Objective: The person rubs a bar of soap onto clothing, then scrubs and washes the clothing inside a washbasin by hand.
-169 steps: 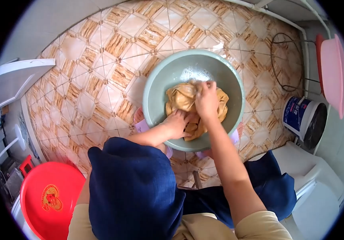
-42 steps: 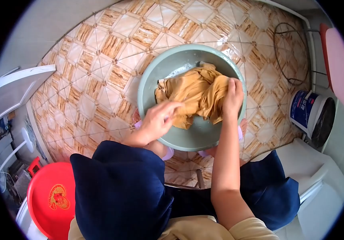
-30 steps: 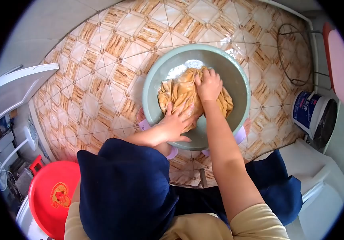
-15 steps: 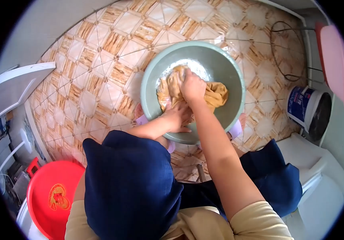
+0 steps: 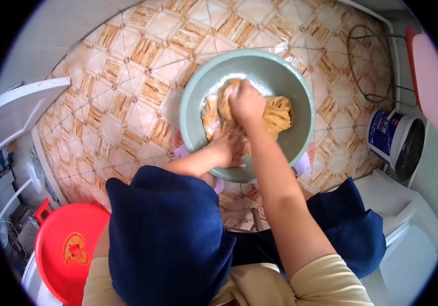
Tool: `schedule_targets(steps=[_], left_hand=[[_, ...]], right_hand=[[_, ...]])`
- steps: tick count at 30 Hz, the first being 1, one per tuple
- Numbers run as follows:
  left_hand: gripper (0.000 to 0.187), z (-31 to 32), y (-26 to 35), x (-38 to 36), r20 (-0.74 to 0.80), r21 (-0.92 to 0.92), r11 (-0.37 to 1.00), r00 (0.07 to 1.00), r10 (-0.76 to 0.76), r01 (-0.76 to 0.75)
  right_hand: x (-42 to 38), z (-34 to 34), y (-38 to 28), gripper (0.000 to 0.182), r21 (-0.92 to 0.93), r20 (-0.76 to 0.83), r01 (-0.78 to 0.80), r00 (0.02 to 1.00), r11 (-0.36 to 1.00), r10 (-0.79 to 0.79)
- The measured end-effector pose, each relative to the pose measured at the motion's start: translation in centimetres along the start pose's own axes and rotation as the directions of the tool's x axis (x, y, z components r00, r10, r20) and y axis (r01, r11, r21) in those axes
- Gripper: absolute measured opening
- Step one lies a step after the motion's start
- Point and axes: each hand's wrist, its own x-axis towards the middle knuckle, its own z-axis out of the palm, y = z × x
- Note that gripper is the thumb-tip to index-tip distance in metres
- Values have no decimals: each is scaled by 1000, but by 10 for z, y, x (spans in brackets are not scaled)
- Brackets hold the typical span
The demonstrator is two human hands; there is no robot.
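Observation:
A wet mustard-yellow cloth garment lies bunched in a grey-green basin, with white suds around its far side. My right hand is closed in a fist on the upper part of the garment. Nearer to me, my left hand holds the lower part against the basin's near side, its thumb spread to the right and its fingertips partly hidden in the folds. The two hands are close together, the right one farther from me. My right forearm covers part of the garment.
The basin stands on a patterned tile floor between my feet in light purple slippers. A red plastic basin is at lower left. On the right are a white-and-blue bucket, a pink basin and a looped hose.
My right hand has shifted slightly right and rotated on the garment, whose top fold has moved with it. My left hand stays nearly in place.

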Motion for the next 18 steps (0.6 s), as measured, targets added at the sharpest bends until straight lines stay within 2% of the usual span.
schedule_targets(steps=[1, 2, 4, 6, 7, 8, 9, 10, 11, 12, 13, 14, 15, 16, 17, 18], left_hand=[[70, 1, -2, 1, -92, 24, 999, 995, 31, -29], [77, 3, -3, 4, -87, 70, 997, 996, 36, -29], [75, 5, -3, 4, -120, 62, 998, 992, 39, -32], [72, 6, -2, 5, -141, 37, 999, 989, 34, -29], [71, 0, 0, 5, -60, 56, 997, 996, 60, -56], [69, -3, -2, 6, 26, 77, 993, 996, 84, -86], [68, 13, -13, 16, 5, -160, 966, 978, 209, -205], [68, 13, -8, 12, -24, -198, 968, 988, 153, -154], [69, 12, -4, 8, -51, -232, 967, 994, 97, -107], [69, 7, -4, 5, -44, -227, 968, 994, 95, -103], [70, 2, -3, 2, -41, -108, 992, 998, 56, -60], [70, -2, -1, 1, -45, 15, 1000, 999, 22, -21], [76, -1, -9, 4, -53, -70, 997, 999, 10, -14], [67, -4, -5, -1, -238, -61, 998, 971, 15, -30], [59, -6, -2, -6, -412, -53, 998, 911, 19, -45], [59, -15, -6, -8, -416, -45, 998, 909, 26, -50]], right_hand=[[17, -12, 8, 29, 116, 66, -37, 997, 993, 30], [30, -13, 24, 29, 168, 54, 13, 998, 986, -22], [28, -20, 28, 30, 209, 57, 68, 995, 976, -82], [-6, -25, 27, 34, 84, 51, 339, 938, 937, -343], [-30, -29, 13, 34, -6, 111, 364, 926, 932, -361], [-54, -28, 3, 33, -124, 94, 421, 907, 899, -411], [-66, -23, -4, 32, -241, 76, 469, 882, 850, -465], [-69, -5, 1, 33, -255, 127, 482, 876, 838, -465], [-61, 10, 7, 33, -247, 127, 480, 877, 842, -463], [-41, 23, 10, 34, -236, 139, 391, 920, 890, -368], [-23, 28, 11, 35, -226, 150, 294, 953, 929, -265], [-7, 14, 5, 35, -128, 202, 206, 963, 970, -178], [8, -6, 0, 35, -37, 254, 113, 962, 993, -100], [20, -11, 11, 37, 154, 188, 33, 980, 987, -63], [25, -14, 22, 37, 154, 170, 41, 983, 987, -67], [23, -19, 33, 37, 384, 98, 39, 992, 923, -82]])
